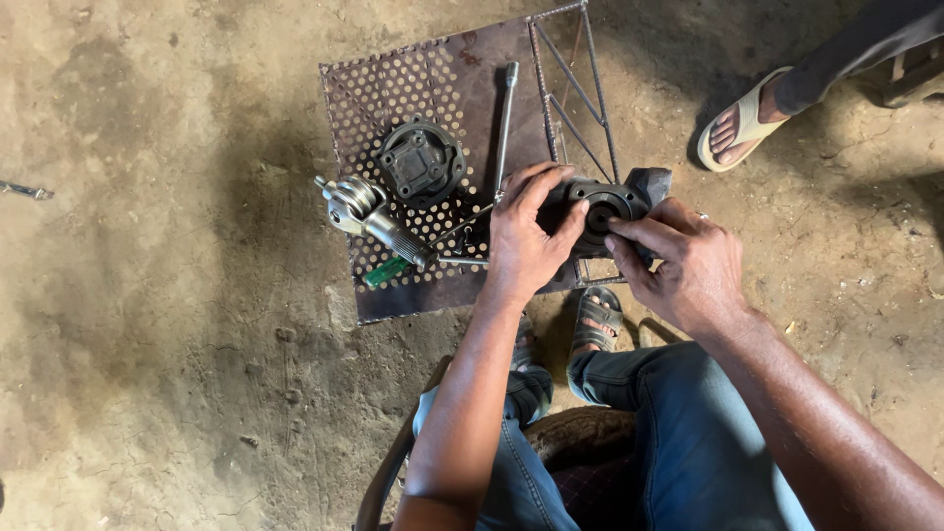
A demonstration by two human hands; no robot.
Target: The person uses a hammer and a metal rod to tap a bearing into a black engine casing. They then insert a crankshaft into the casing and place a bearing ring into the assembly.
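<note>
Both hands clamp the round dark metal housing (602, 208) at the perforated plate (393, 88) edge: left hand (523, 236) wraps its side, right hand (678, 261) fingertips pinch the rim. Best keep it steady, level.

We see our left hand (524, 236) and right hand (683, 265) both gripping a dark metal housing (608, 204) over a perforated metal plate (413, 88). On the plate lie a round black flange (423, 162), a splined shaft (369, 214) and a long wrench (504, 123).
</note>
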